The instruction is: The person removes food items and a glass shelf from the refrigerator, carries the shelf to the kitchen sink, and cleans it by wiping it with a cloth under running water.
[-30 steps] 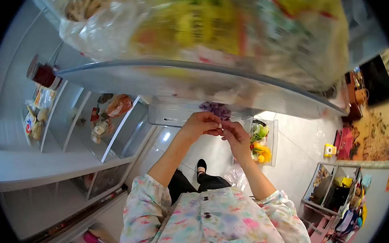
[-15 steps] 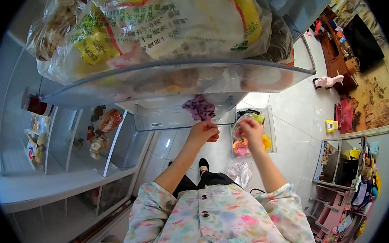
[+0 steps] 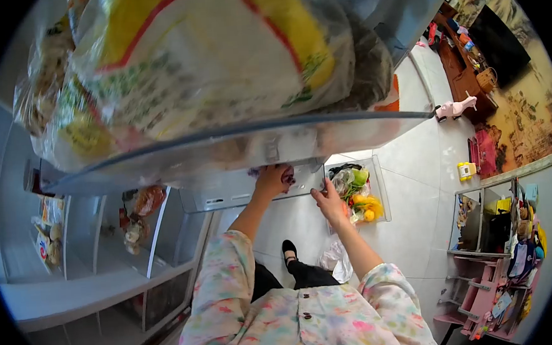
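Below a clear fridge shelf point(image 3: 236, 137) loaded with plastic bags point(image 3: 206, 56), a pulled-out clear drawer point(image 3: 227, 199) holds a purple item point(image 3: 288, 177). My left hand point(image 3: 272, 180) reaches into this drawer and covers part of the purple item; its fingertips are hidden, so its grip cannot be made out. At the drawer's right corner is my right hand point(image 3: 329, 199), with thumb and index finger apart near the edge and nothing visible in it.
A clear bin of vegetables and fruit point(image 3: 381, 194) and a white plastic bag point(image 3: 337, 260) lie on the tiled floor. Fridge door racks point(image 3: 97, 246) stand at the left. A pink rack point(image 3: 480, 299) and a toy scooter point(image 3: 455, 108) are at the right.
My left hand has moved up into the drawer onto the purple item. My right hand has shifted left to the drawer's corner. The view has shifted, with the bags now nearer.
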`<move>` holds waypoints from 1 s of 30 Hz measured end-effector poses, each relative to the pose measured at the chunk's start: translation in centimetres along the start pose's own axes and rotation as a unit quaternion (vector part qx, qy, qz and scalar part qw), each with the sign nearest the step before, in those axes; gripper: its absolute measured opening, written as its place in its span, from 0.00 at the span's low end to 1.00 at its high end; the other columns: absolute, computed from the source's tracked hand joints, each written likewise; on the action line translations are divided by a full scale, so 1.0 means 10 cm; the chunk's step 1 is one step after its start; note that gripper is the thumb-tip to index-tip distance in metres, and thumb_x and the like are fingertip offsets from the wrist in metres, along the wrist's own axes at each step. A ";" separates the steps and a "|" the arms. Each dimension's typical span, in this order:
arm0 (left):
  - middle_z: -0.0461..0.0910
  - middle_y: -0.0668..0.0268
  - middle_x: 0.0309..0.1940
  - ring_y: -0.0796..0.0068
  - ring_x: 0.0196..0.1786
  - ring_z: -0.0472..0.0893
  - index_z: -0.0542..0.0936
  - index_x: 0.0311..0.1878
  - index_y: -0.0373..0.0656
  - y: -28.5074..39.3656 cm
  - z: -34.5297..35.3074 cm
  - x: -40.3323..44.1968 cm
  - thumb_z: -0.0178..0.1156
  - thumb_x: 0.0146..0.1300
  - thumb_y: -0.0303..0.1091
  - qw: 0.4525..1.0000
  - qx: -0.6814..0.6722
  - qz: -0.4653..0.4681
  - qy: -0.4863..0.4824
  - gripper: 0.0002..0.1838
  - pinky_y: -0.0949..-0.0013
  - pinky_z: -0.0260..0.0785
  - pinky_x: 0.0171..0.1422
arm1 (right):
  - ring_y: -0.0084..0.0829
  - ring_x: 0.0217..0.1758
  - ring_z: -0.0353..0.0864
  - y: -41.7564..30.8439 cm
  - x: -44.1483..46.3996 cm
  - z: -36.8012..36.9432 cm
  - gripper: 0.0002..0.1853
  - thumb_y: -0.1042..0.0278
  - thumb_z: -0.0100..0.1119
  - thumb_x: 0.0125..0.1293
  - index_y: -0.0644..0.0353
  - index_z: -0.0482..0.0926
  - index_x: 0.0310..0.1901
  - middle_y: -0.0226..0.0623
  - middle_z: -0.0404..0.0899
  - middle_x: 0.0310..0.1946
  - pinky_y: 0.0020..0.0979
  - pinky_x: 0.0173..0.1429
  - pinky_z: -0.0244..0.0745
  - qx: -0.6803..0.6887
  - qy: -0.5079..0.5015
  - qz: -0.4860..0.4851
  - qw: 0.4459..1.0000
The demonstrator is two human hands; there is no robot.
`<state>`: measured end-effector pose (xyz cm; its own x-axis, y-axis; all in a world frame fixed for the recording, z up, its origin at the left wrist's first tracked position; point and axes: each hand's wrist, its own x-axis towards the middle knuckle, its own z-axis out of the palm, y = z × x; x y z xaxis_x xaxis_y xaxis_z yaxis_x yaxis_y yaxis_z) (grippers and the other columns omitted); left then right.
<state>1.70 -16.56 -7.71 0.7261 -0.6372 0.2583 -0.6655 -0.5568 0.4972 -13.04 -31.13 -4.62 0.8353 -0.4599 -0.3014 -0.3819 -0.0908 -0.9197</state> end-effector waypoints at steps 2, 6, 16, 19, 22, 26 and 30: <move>0.79 0.60 0.28 0.63 0.33 0.80 0.78 0.39 0.40 0.00 0.18 0.08 0.57 0.48 0.26 0.998 -0.038 -0.045 -0.021 0.12 0.64 0.72 0.42 | 0.26 0.39 0.72 0.11 0.10 0.03 0.34 0.61 0.59 0.58 0.65 0.56 0.62 0.41 0.73 0.46 0.25 0.40 0.69 -0.081 0.020 -0.037 0.996; 0.79 0.60 0.27 0.68 0.28 0.80 0.76 0.32 0.37 0.51 0.15 0.32 0.55 0.51 0.23 0.911 -0.356 -0.156 -0.139 0.05 0.67 0.73 0.34 | 0.29 0.39 0.73 -0.10 0.03 -0.05 0.33 0.61 0.59 0.57 0.66 0.58 0.60 0.44 0.74 0.44 0.28 0.44 0.69 -0.113 0.014 -0.035 0.993; 0.76 0.63 0.25 0.72 0.24 0.76 0.73 0.35 0.38 0.28 -0.12 0.30 0.43 0.65 0.36 0.831 -0.441 -0.246 -0.234 0.13 0.69 0.71 0.30 | 0.28 0.39 0.76 -0.23 -0.06 -0.04 0.27 0.65 0.57 0.58 0.65 0.62 0.58 0.43 0.74 0.45 0.27 0.45 0.70 -0.061 0.019 -0.002 0.998; 0.75 0.64 0.26 0.72 0.23 0.75 0.73 0.34 0.39 -0.34 -0.18 0.04 0.50 0.60 0.34 0.807 -0.491 -0.263 -0.197 0.08 0.67 0.71 0.30 | 0.30 0.39 0.77 -0.22 -0.08 -0.04 0.28 0.65 0.57 0.58 0.65 0.62 0.58 0.44 0.74 0.46 0.28 0.46 0.70 -0.067 0.013 0.000 0.998; 0.74 0.66 0.28 0.72 0.26 0.76 0.73 0.37 0.38 -0.37 -0.65 -0.08 0.54 0.55 0.29 0.911 -0.281 -0.258 -0.155 0.07 0.68 0.71 0.32 | 0.33 0.39 0.78 -0.22 -0.08 -0.01 0.29 0.64 0.58 0.58 0.65 0.61 0.58 0.46 0.73 0.47 0.30 0.47 0.70 -0.044 0.030 -0.007 0.999; 0.75 0.64 0.31 0.73 0.32 0.78 0.73 0.39 0.37 0.13 -0.86 0.07 0.53 0.55 0.24 0.872 -0.383 -0.245 -0.184 0.08 0.71 0.72 0.36 | 0.36 0.40 0.78 -0.19 -0.08 -0.03 0.29 0.61 0.58 0.57 0.65 0.62 0.58 0.49 0.72 0.49 0.32 0.48 0.70 -0.075 0.029 -0.008 0.997; 0.76 0.63 0.31 0.73 0.35 0.79 0.71 0.41 0.36 0.43 0.39 0.36 0.49 0.56 0.19 0.829 -0.541 -0.107 -0.090 0.09 0.72 0.72 0.37 | 0.37 0.41 0.78 -0.29 -0.11 -0.07 0.28 0.61 0.58 0.57 0.65 0.62 0.57 0.50 0.72 0.48 0.33 0.47 0.70 -0.068 0.019 -0.008 0.997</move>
<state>0.73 -23.32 -7.85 0.7057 -0.7084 -0.0110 0.0909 0.0751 0.9930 -13.15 -30.96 -1.48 0.8265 -0.4912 -0.2751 -0.4218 -0.2167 -0.8804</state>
